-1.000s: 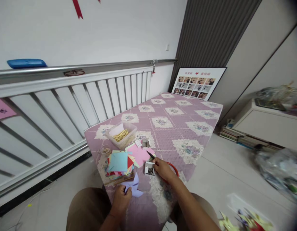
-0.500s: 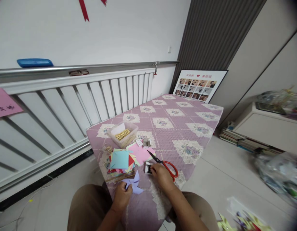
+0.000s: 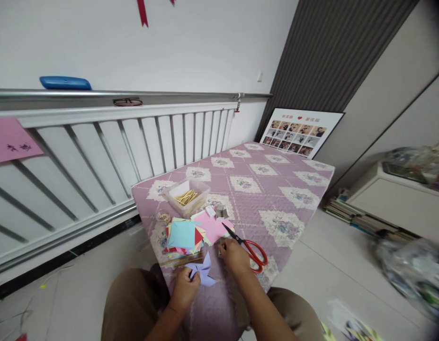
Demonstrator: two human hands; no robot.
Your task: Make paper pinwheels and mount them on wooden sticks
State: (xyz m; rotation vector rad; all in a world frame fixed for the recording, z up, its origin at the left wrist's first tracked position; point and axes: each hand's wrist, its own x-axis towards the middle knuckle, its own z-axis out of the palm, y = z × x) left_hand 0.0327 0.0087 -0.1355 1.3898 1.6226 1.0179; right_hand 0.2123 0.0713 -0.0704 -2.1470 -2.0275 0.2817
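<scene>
My left hand (image 3: 186, 286) pinches a lavender paper pinwheel (image 3: 205, 272) near its middle, at the front of the table. To its right, my right hand (image 3: 234, 255) has its fingers closed and pointing down over a small box, which it now almost wholly hides; what the fingertips hold is hidden. Just right of that hand lie red-handled scissors (image 3: 253, 251), their dark blades pointing to the back left. A stack of coloured paper squares (image 3: 183, 235), light blue on top, lies beyond my left hand, with pink paper (image 3: 212, 228) beside it.
Behind the papers stands a clear plastic box (image 3: 201, 198) with thin wooden sticks (image 3: 186, 197). Small cardboard boxes (image 3: 221, 211) are near it. A round dish (image 3: 164, 217) sits at the left. A white radiator (image 3: 134, 142) runs along the table's left side. Finished pinwheels (image 3: 361, 329) lie at lower right.
The view has shifted slightly, moving everything a little rightward. My right hand has moved so it covers the small open box visible before. My left hand keeps its pinch on the pinwheel.
</scene>
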